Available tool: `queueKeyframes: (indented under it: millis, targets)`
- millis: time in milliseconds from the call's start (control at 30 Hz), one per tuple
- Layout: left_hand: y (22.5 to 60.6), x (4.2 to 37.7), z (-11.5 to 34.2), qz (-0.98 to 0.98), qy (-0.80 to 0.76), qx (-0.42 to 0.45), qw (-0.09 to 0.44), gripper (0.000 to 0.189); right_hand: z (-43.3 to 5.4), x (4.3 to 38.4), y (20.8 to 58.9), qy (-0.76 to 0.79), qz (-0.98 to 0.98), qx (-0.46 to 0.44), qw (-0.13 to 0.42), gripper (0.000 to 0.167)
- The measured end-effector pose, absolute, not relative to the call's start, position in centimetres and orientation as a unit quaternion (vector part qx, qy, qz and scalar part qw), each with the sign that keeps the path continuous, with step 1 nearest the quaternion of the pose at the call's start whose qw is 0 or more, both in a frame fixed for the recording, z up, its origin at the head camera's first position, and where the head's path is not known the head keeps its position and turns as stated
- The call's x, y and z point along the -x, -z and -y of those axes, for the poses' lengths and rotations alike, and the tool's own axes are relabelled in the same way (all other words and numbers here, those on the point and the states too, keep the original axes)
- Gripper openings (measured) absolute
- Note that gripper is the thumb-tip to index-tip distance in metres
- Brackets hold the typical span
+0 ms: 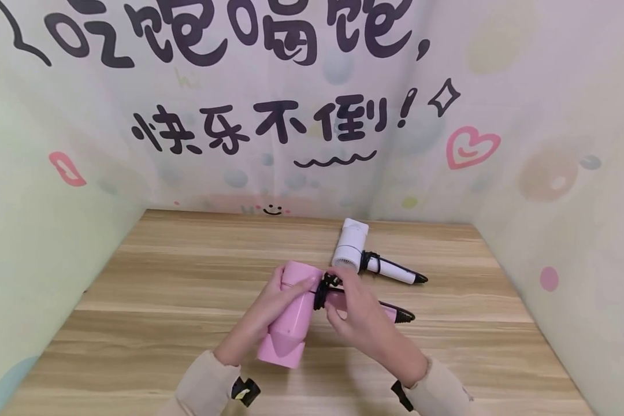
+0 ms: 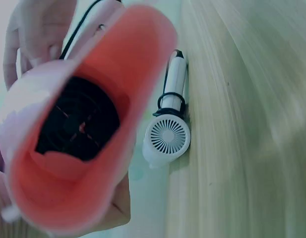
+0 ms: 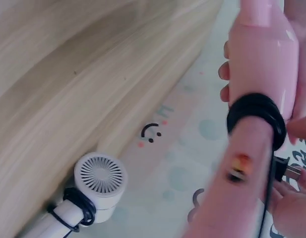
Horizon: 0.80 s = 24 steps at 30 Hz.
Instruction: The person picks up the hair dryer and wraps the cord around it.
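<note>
A pink hair dryer is held up over the table, its nozzle pointing toward the person. My left hand grips its barrel, with the thumb lying along the top near the handle. A black cord is wound round the base of the pink handle. At that coil, my right hand pinches the cord's black plug, whose metal prongs show in the right wrist view. The left wrist view looks into the nozzle, with a dark grille inside.
A white hair dryer lies on the wooden table behind the pink one, its black cord wrapped round the handle. A printed cloth wall stands along the table's back edge, with pale walls at both sides.
</note>
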<state>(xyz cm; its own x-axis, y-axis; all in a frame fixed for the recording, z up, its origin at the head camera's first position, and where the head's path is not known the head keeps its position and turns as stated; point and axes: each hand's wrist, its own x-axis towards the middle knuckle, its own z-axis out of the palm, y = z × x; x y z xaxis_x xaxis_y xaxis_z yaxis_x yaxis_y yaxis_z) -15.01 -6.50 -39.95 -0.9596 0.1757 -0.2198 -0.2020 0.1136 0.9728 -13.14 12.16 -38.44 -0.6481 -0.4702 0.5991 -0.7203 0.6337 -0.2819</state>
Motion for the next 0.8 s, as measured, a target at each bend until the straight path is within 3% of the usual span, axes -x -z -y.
queueKeyframes:
  millis: [100, 200, 333, 467, 600, 800]
  targets:
    - [40.2, 15.1, 6.7, -0.689, -0.706, 0.022, 0.162, 0.072, -12.1, 13.5, 39.2, -0.223, 0.880, -0.350, 0.232, 0.074]
    - [40.4, 15.3, 6.8, -0.671, -0.719, 0.026, 0.179, 0.069, -12.2, 14.2, 40.5, -0.152, 0.877, -0.372, 0.263, 0.079]
    - [40.7, 15.5, 7.0, -0.665, -0.718, 0.031, 0.205, 0.068, -12.3, 15.1, 42.5, -0.108, 0.855, -0.382, 0.333, 0.069]
    - [41.0, 15.8, 7.4, -0.678, -0.698, 0.035, 0.229, 0.068, -12.3, 15.5, 43.9, -0.139, 0.841, -0.389, 0.349, 0.059]
    - [41.3, 16.5, 8.0, -0.702, -0.670, 0.029, 0.241, 0.067, -12.2, 15.7, 44.5, -0.189, 0.859, -0.372, 0.295, 0.059]
    - [41.9, 18.0, 8.8, -0.675, -0.703, 0.042, 0.221, 0.050, -11.9, 17.1, 45.1, -0.348, 0.890, -0.262, 0.136, 0.053]
